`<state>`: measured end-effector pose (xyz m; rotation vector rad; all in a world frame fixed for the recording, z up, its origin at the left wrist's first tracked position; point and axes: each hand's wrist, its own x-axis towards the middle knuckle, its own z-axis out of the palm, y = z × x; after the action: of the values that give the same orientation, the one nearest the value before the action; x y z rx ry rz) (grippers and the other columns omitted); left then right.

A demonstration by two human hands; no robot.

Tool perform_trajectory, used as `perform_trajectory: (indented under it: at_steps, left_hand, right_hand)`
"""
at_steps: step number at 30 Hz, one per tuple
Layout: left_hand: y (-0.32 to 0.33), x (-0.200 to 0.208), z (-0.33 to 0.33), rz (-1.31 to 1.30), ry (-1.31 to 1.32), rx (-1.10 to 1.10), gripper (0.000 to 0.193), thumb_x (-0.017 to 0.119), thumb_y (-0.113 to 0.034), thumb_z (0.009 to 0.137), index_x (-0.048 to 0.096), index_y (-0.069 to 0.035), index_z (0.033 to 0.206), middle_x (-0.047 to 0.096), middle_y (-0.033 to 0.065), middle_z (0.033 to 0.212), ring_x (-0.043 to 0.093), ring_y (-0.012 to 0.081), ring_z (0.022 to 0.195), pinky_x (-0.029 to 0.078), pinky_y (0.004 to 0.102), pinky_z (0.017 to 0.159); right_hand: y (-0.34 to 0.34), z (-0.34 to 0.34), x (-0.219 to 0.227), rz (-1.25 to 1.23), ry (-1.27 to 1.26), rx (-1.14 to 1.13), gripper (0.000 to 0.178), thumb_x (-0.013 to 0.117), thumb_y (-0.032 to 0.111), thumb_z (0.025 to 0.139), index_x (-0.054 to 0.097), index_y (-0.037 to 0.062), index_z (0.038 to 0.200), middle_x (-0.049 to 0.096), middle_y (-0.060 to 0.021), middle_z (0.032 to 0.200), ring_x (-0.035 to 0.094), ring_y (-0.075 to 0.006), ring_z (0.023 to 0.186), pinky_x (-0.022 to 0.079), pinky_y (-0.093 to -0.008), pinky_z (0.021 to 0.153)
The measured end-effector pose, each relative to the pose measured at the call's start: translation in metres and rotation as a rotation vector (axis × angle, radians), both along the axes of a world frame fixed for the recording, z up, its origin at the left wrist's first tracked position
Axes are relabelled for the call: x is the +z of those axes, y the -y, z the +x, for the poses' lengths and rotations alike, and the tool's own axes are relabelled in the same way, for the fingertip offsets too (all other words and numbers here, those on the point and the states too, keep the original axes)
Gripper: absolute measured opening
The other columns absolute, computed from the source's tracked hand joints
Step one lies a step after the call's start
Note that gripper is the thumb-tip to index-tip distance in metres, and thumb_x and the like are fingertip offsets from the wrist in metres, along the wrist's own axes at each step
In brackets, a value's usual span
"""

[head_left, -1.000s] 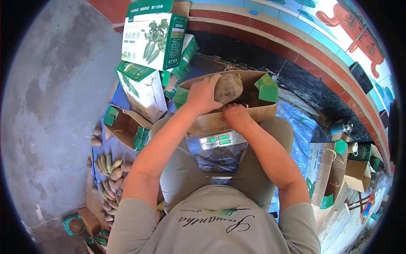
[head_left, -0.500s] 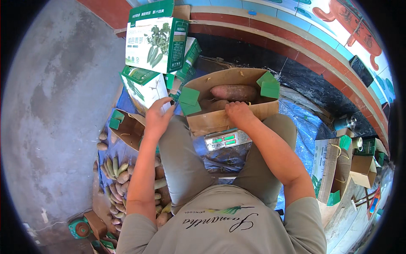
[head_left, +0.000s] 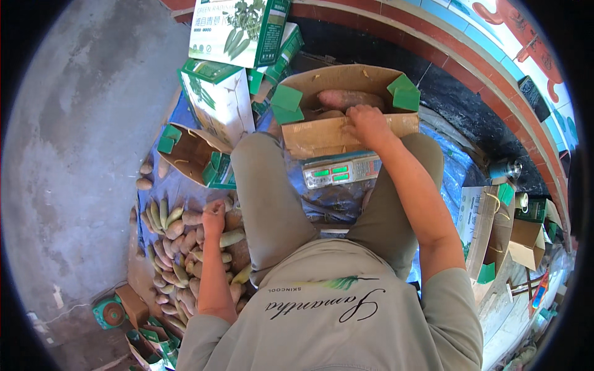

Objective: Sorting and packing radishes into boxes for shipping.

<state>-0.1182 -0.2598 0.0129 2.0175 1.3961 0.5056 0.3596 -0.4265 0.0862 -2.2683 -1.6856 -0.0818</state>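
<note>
While your right hand [head_left: 368,125] grips the near edge of the box [head_left: 322,137] holding sweet potatoes [head_left: 348,99], your left hand [head_left: 213,214], its grip unclear, is at the floor pile [head_left: 187,242], apparently picking another, which calls for a secure grasp.

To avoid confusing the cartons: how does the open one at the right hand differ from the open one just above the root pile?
The middle carton holds a reddish root, while the left carton shows bare cardboard inside. The right hand holds the middle carton's front edge; no hand touches the left carton. The middle carton looks larger than the left carton. Both are open, with green flaps.
</note>
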Motion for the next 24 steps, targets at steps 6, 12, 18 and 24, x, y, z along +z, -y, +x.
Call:
perform_trajectory:
  at_steps: [6,12,18,24]
  left_hand:
    - [0.051,-0.069,-0.068,-0.144,-0.263,0.006,0.021,0.059,-0.021,0.08,0.064,-0.003,0.09,0.065,0.0169,0.087,0.063,0.0304,0.08,0.047,0.0369,0.07]
    - [0.1,-0.109,-0.115,-0.454,-0.521,0.013,0.03,0.058,-0.028,0.079,0.063,-0.003,0.095,0.064,0.0183,0.091,0.061,0.0315,0.087,0.047,0.0386,0.076]
    - [0.139,-0.14,-0.161,-0.608,-0.692,-0.028,0.043,0.061,-0.029,0.075,0.057,-0.007,0.111,0.058,0.0194,0.11,0.056,0.0303,0.103,0.044,0.0371,0.087]
    - [0.185,-0.144,-0.177,-0.69,-0.712,-0.016,0.047,0.058,-0.031,0.075,0.054,-0.008,0.116,0.056,0.019,0.113,0.054,0.032,0.106,0.042,0.0382,0.089]
  right_hand:
    - [0.006,-0.001,0.004,0.076,0.035,-0.002,0.027,0.064,0.029,0.072,0.06,0.0073,0.088,0.059,-0.0106,0.088,0.056,-0.0283,0.089,0.043,-0.0407,0.076]
    - [0.009,0.001,0.002,0.096,0.051,-0.005,0.023,0.063,0.026,0.073,0.061,0.0079,0.088,0.059,-0.0097,0.088,0.056,-0.0278,0.089,0.043,-0.0405,0.076]
    - [0.007,0.004,0.002,0.078,0.031,0.014,0.023,0.062,0.026,0.074,0.061,0.0066,0.086,0.059,-0.011,0.087,0.056,-0.0288,0.087,0.043,-0.0401,0.076]
    - [0.004,0.003,0.003,0.098,0.02,0.074,0.021,0.062,0.023,0.074,0.06,0.0055,0.085,0.059,-0.0128,0.084,0.057,-0.0306,0.084,0.044,-0.0413,0.074]
